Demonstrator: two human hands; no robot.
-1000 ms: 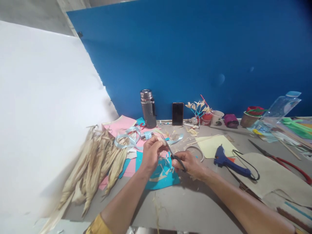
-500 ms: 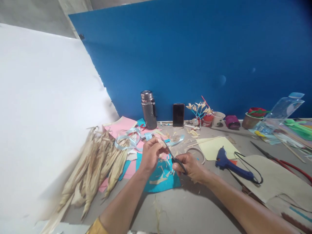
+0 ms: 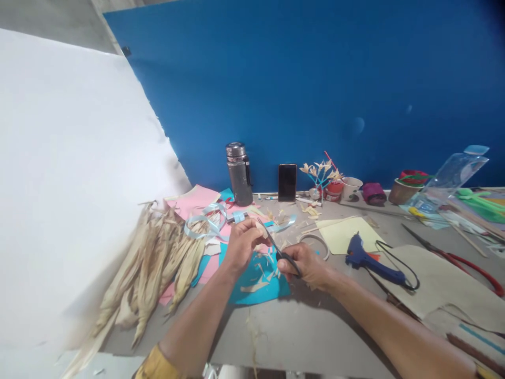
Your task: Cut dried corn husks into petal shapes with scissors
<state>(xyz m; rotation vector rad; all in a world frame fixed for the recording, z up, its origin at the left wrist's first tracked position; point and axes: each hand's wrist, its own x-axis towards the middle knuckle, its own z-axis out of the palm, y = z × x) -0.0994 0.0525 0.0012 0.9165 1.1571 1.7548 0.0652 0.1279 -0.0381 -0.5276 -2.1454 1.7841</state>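
Head view: what is the right hand (image 3: 303, 262) gripping?
– Black-handled scissors (image 3: 278, 255), blades angled towards the left hand (image 3: 246, 243)
– And that one?
– Fingers bunched beside the blades; whether they grip anything, I can't tell
– Around them?
– Blue sheet (image 3: 256, 297) with pale scraps (image 3: 254, 287) below, dried husks (image 3: 148, 284) left, glue gun (image 3: 374, 265) right

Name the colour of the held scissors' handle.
The handle is black, shown in the head view.
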